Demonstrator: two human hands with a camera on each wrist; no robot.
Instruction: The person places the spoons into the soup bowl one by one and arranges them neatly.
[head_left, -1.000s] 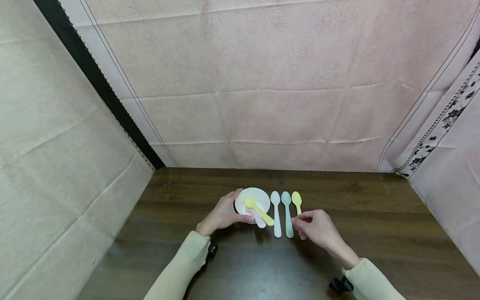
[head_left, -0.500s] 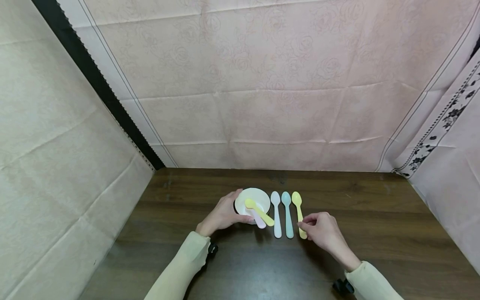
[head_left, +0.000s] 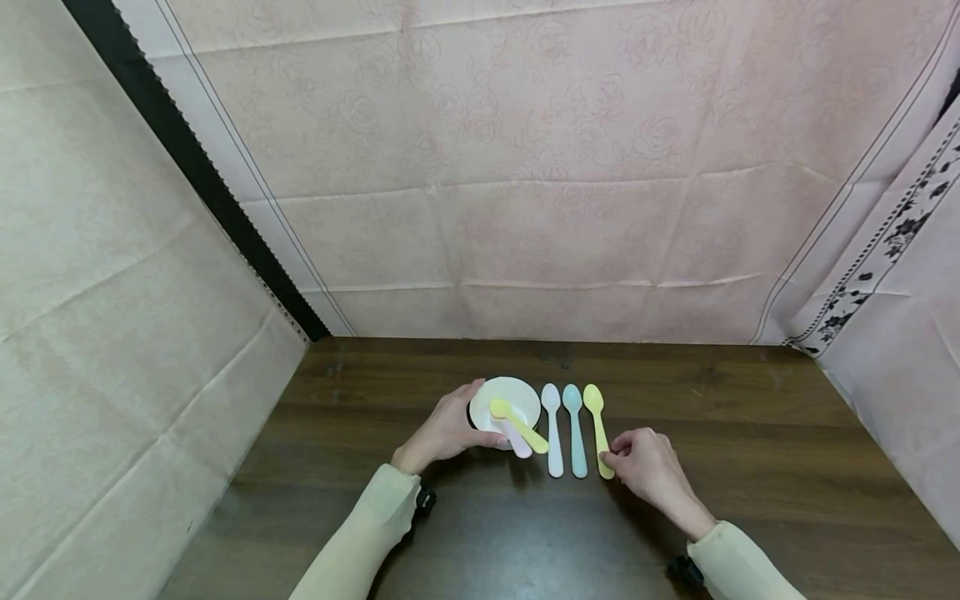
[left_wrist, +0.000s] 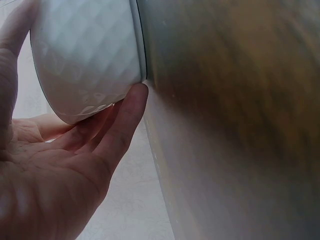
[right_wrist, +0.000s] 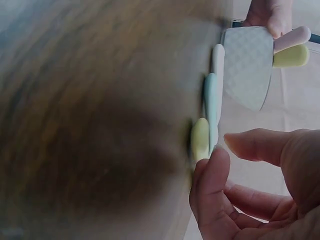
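Observation:
My left hand (head_left: 444, 429) holds a white bowl (head_left: 486, 400) by its side, fingers and thumb spread round it; the left wrist view shows the bowl's dimpled outside (left_wrist: 90, 45). A yellow spoon (head_left: 534, 438) and a pale pink spoon (head_left: 517, 445) lean in the bowl, handles over its rim. Right of it lie a whitish spoon (head_left: 553, 433), a light blue spoon (head_left: 576, 433) and a second yellow spoon (head_left: 597, 417), side by side with handles towards me. My right hand (head_left: 648, 468) is at this last spoon's handle end (right_wrist: 200, 137), with thumb and forefinger apart.
A brown wooden table (head_left: 480, 533) carries everything. Pale patterned cloth (head_left: 555, 208) hangs behind it, with more cloth (head_left: 135, 350) along the left and right sides. A black device (head_left: 684, 571) sits at the right wrist.
My right hand has drawn back slightly to the right from the row, uncovering the second yellow spoon, which lies along the blue one. The left hand and bowl stay put.

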